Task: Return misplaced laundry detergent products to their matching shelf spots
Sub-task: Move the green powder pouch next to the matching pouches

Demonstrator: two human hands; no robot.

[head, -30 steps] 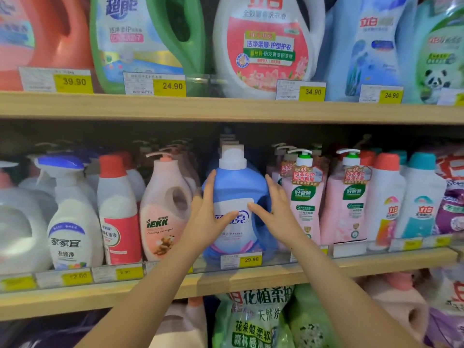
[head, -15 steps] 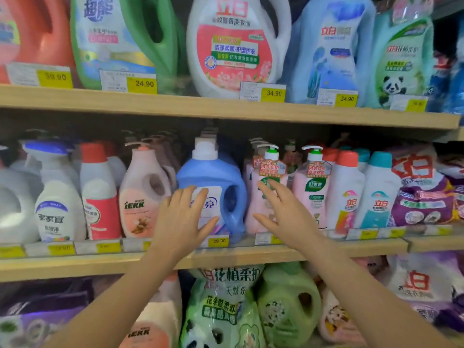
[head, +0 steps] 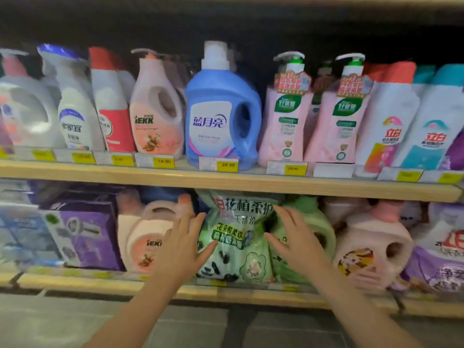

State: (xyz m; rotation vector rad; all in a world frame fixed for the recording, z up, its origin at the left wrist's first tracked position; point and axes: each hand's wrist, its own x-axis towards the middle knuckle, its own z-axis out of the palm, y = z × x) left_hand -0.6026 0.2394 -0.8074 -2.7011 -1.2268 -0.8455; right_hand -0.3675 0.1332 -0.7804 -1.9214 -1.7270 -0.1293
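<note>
Both hands reach toward the green refill pouch [head: 233, 237] on the lower shelf [head: 75, 281]. The left hand [head: 184, 247] is spread wide at the pouch's left edge, the right hand [head: 297, 243] spread wide at its right edge; motion blur hides whether either palm touches it. Directly above the pouch, on the upper shelf [head: 251, 182], stands the blue detergent bottle [head: 221, 116], upright behind a 29.90 price tag [head: 227, 165]. Right of the pouch, a green jug [head: 319, 229] is mostly hidden by the right hand. Left of the pouch, a pink jug [head: 145, 234] is partly covered by the left hand.
</note>
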